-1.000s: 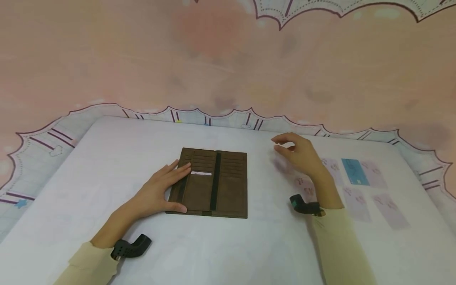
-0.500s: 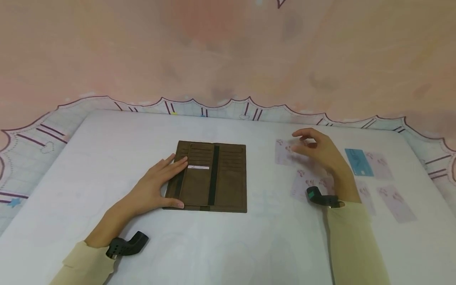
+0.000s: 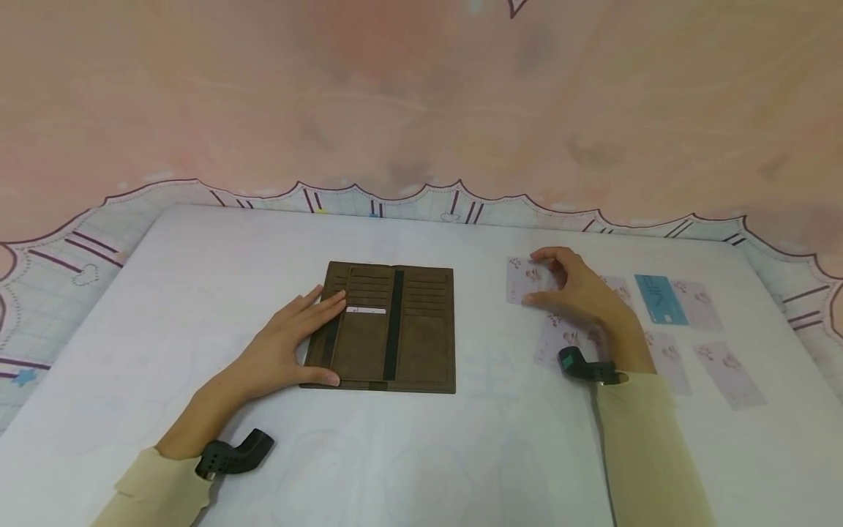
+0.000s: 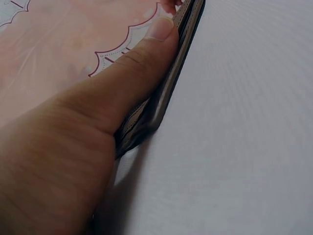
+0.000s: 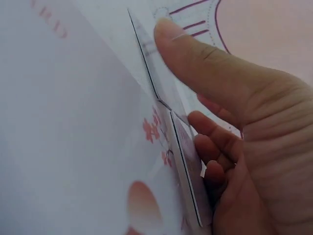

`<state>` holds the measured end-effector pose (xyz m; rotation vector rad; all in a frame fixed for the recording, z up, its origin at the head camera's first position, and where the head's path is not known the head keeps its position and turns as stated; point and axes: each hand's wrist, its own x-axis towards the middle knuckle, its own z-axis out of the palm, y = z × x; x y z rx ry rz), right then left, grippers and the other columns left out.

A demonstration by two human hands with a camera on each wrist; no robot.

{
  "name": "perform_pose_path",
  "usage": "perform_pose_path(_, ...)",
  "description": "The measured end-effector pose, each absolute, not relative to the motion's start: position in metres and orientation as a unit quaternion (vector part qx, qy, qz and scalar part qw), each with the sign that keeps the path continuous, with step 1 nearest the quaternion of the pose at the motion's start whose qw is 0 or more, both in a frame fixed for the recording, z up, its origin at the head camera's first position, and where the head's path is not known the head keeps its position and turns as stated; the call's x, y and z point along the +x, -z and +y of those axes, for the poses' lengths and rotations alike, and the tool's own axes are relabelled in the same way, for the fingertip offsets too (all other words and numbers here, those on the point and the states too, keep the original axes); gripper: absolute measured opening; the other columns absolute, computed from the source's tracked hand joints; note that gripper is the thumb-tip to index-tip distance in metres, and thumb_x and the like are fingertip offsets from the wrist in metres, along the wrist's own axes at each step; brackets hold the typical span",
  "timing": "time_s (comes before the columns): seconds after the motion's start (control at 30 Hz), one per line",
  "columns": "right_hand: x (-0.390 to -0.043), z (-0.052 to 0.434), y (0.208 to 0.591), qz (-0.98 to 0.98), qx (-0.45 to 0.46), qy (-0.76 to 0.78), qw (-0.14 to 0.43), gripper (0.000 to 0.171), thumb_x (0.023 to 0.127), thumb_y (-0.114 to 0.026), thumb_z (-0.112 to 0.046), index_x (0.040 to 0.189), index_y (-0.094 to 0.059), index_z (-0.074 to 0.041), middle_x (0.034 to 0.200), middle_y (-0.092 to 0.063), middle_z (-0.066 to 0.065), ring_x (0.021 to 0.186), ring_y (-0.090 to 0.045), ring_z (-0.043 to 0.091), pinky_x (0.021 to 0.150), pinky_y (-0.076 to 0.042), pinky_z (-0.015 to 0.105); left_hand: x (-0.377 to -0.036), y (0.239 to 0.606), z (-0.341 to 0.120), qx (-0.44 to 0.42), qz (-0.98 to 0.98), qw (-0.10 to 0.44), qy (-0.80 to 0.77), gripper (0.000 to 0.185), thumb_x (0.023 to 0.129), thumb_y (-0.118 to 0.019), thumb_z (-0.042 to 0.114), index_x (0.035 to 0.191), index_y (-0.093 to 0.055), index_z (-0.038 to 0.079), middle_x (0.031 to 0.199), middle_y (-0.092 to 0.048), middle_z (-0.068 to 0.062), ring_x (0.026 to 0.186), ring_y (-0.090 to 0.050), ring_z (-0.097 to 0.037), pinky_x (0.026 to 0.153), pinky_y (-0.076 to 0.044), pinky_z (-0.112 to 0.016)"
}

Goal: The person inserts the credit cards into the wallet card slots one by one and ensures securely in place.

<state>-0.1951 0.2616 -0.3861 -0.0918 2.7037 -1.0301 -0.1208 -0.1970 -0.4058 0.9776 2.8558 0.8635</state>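
A brown bifold wallet [image 3: 424, 355] lies spread open on the white table, a strip of a white card [image 3: 366, 310] showing in one slot. My left hand [image 3: 279, 359] rests flat along its left side, fingers straight. In the left wrist view the thumb [image 4: 132, 66] lies along the wallet's edge. My right hand [image 3: 582, 293] is low over a pale pink card [image 3: 518, 282] with a flower print, thumb near its front edge and fingertips near its back edge. From the right wrist, the thumb [image 5: 200, 58] and fingers stand apart.
More pale pink cards lie around the right forearm, one [image 3: 552, 340] in front of the hand and another [image 3: 731, 377] farther right. A blue card [image 3: 661, 300] sits beside a pink one [image 3: 698, 306]. A patterned backdrop [image 3: 408, 110] rises behind the table [image 3: 224, 256].
My right hand has moved right from the space beside the wallet, then slightly left and down over the pale pink card. The left hand stays on the wallet. The head view has tilted a little.
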Motion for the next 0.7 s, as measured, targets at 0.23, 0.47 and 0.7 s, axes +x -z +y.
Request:
perform_pose_path(0.23, -0.1963, 0.2557, 0.3799, 0.940, -0.058, 0.312, 0.128, 0.081, 0.074, -0.079, -0.045, 0.139, -0.039, -0.018, 0.142, -0.033, 0.012, 0.127, -0.034, 0.031, 0.108, -0.028, 0.055, -0.1215, 0.4076, -0.1974, 0.313, 0.910, -0.003, -0.273, 0.102, 0.068, -0.080, 0.054, 0.149, -0.034, 0.012, 0.154, -0.031, -0.002, 0.144, -0.012, -0.031, 0.115, -0.012, -0.049)
perform_pose_path(0.47, -0.1970, 0.2535, 0.3810, 0.945, -0.049, 0.300, 0.123, 0.084, 0.074, -0.080, -0.046, 0.142, -0.037, -0.020, 0.146, -0.030, 0.010, 0.130, -0.031, 0.030, 0.109, -0.026, 0.055, -0.1221, 0.4087, -0.1971, 0.314, 0.909, -0.002, -0.274, 0.102, 0.068, -0.079, 0.055, 0.150, -0.034, 0.013, 0.154, -0.030, -0.002, 0.144, -0.012, -0.031, 0.115, -0.011, -0.048)
perform_pose_path(0.7, -0.1977, 0.2530, 0.3809, 0.950, -0.053, 0.287, 0.113, 0.093, 0.073, -0.080, -0.048, 0.148, -0.033, -0.020, 0.143, -0.028, 0.015, 0.127, -0.032, 0.033, 0.105, -0.030, 0.060, -0.1217, 0.4081, -0.1961, 0.312, 0.909, -0.001, -0.275, 0.102, 0.068, -0.079, 0.054, 0.149, -0.035, 0.012, 0.154, -0.031, -0.003, 0.144, -0.012, -0.031, 0.114, -0.012, -0.050)
